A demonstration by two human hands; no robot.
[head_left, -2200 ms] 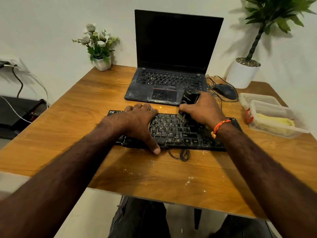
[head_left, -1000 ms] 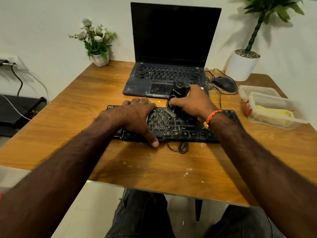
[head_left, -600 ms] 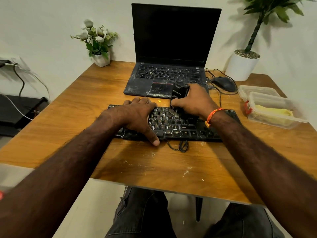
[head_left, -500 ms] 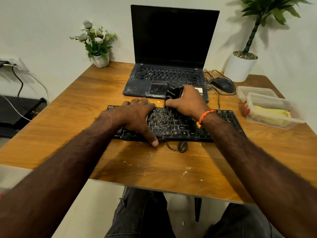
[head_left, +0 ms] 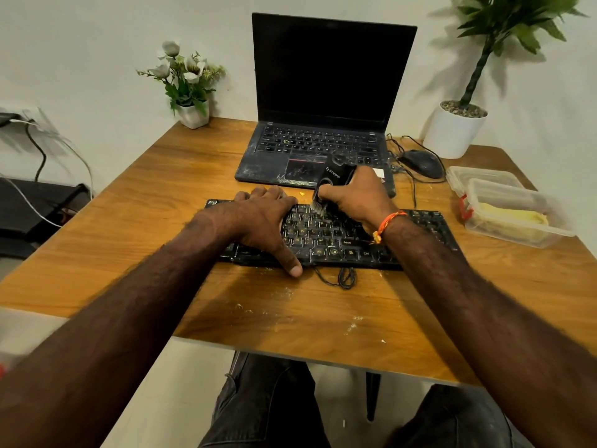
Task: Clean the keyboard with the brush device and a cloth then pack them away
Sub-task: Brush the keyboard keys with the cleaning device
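A dusty black keyboard (head_left: 326, 236) lies across the middle of the wooden table (head_left: 135, 227). My left hand (head_left: 261, 218) rests flat on its left half, fingers spread, thumb over the front edge. My right hand (head_left: 358, 198) grips a black brush device (head_left: 332, 179), its bristles touching the top key rows near the keyboard's middle. A yellow cloth (head_left: 513, 219) lies inside a clear plastic container (head_left: 517, 205) at the right edge.
An open dark laptop (head_left: 323, 101) stands behind the keyboard. Beside it lie a black mouse (head_left: 423, 163) and cables. A small flower pot (head_left: 190, 88) is back left, a white potted plant (head_left: 458, 127) back right. Crumbs and dust dot the table's front.
My right hand has carried the brush device leftward along the keyboard's upper rows, toward my left hand. My left hand has stayed pressed on the keyboard.
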